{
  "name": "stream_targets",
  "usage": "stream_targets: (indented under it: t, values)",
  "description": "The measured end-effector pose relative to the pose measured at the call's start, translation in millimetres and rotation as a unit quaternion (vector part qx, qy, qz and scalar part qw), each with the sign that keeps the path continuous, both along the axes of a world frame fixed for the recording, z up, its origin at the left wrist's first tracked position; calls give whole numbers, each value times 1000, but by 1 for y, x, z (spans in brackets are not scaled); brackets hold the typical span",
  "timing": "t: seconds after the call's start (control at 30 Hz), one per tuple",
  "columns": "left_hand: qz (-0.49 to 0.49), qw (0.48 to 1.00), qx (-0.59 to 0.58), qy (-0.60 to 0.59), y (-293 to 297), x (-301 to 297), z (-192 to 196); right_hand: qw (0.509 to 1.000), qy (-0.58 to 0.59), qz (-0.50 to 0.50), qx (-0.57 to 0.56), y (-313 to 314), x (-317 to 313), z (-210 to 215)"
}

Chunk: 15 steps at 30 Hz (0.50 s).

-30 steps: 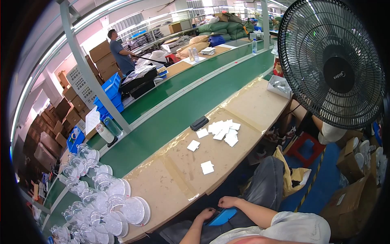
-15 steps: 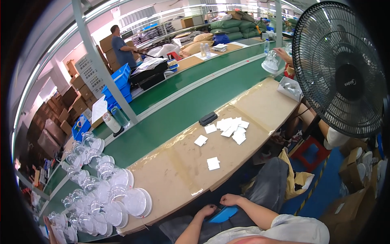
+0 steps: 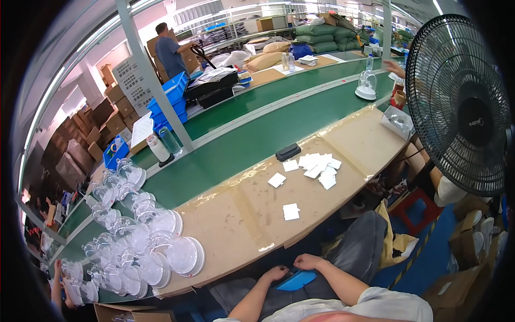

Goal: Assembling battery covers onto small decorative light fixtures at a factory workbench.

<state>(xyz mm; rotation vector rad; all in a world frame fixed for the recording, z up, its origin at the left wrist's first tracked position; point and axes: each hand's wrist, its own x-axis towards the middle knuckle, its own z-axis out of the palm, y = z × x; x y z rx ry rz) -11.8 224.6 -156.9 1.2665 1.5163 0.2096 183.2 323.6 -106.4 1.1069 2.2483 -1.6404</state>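
Observation:
My left hand (image 3: 277,273) and my right hand (image 3: 306,261) are close together over my lap, just off the near edge of the table. Both have curled fingers; whatever they may pinch is too small to make out. Below and between them, a flat blue thing (image 3: 298,280) lies on my lap. On the brown-covered tabletop (image 3: 230,220) ahead lie a loose pile of white square pieces (image 3: 322,165), two single ones nearby and one (image 3: 291,211) nearer me. A dark oblong case (image 3: 288,152) rests beyond the pile.
Many clear domes on white bases (image 3: 183,256) crowd the table's left end. A green conveyor belt (image 3: 241,161) runs behind, carrying one dome (image 3: 366,87) near a co-worker's hand (image 3: 395,68). A black fan (image 3: 461,104) stands at right. An open carton (image 3: 134,313) sits lower left.
The co-worker's hand at far right has let go of the dome, which now stands on the belt. The person at the back has turned away, beside a raised handle. My hands stay put; the view has shifted.

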Motion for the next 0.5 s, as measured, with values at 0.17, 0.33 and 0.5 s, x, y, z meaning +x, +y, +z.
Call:
stream_targets:
  t: [0.17,0.33,0.5]
  values:
    - [6,1000,-13,-4,2,1,2,1000,-1,-3,0,1,1,-1]
    - [3,1000,-10,-4,2,1,4,1000,-2,-6,-7,1,0,-3]
    - [2,1000,-14,-1,2,1,5,1000,-5,-2,-7,1,-1,0]
